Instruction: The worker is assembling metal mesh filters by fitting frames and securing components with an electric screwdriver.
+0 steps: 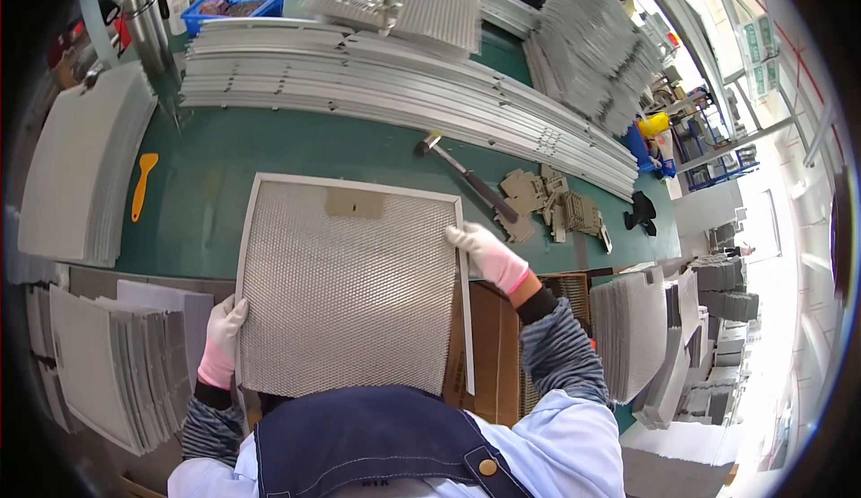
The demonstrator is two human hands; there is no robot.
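While gripping the mesh filter panel [350,283]: left hand [221,337] seemingly curled on its edge (right hand [489,256] likewise).

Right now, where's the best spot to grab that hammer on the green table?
Probably the dark handle, near its free end. The hammer lies flat and slanted, its metal head pointing away and the handle end pointing back toward the right hand, which rests on the mesh filter panel. Come in from the right, fingers wrapped across the handle. The left hand holds the panel's other edge.
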